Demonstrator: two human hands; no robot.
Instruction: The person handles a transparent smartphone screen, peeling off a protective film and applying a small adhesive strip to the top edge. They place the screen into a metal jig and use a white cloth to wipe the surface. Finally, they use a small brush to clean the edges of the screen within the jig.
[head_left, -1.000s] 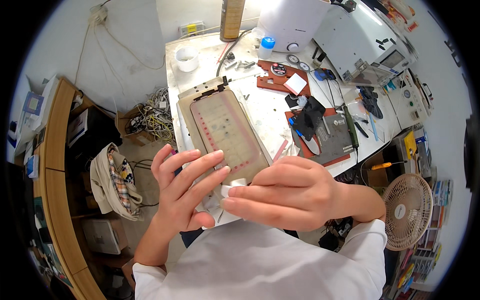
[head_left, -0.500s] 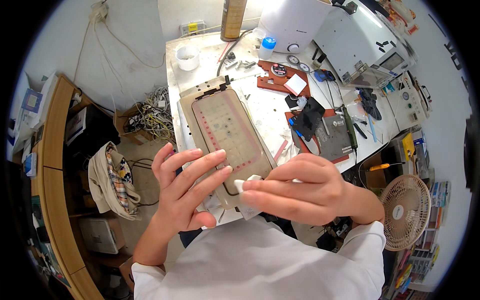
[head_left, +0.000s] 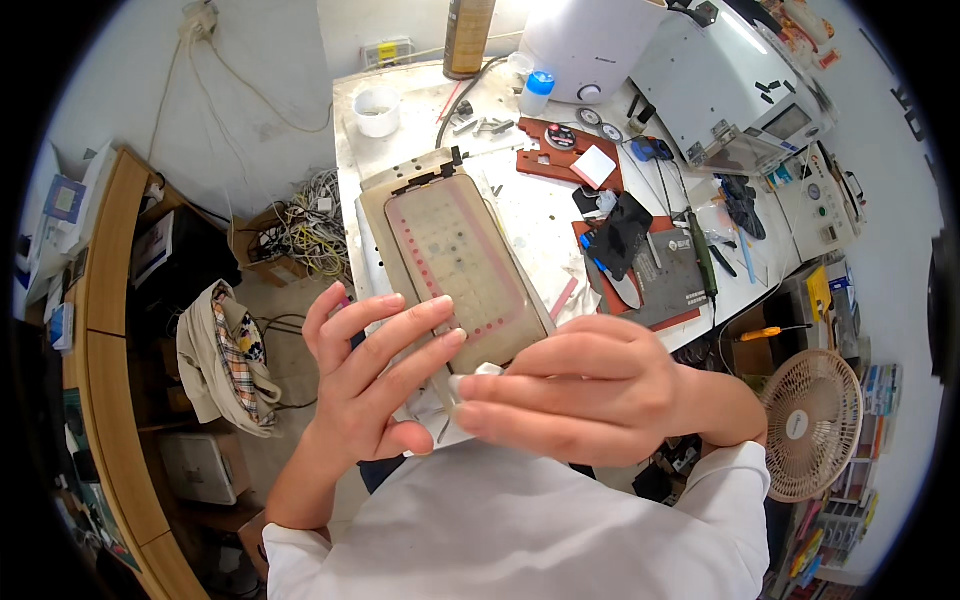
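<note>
A beige flat bed (head_left: 378, 220) lies tilted on the white bench, with a phone-shaped glass panel (head_left: 462, 270) on it. Pink dots run down the panel's left side and along its lower end, and dark spots show in its middle. My left hand (head_left: 375, 365) lies with fingers spread over the panel's lower left edge, its fingertips on or just above the surface. Between the fingertips of my right hand (head_left: 575, 390) is a folded white wipe (head_left: 487, 370), at the panel's near end. The right hand hides the panel's lower right corner and most of the wipe.
Red-brown holders (head_left: 545, 160), a dark grey mat (head_left: 665, 280), a black cloth (head_left: 622, 235) and a green pen-like tool (head_left: 700, 255) lie to the right. A white cup (head_left: 376, 112), a blue-capped bottle (head_left: 537, 92) and a tall can (head_left: 466, 40) stand behind. A fan (head_left: 812, 425) is at lower right.
My right hand has moved a little left and nearer to me with the wipe, along the panel's near end. The left hand has stayed in place.
</note>
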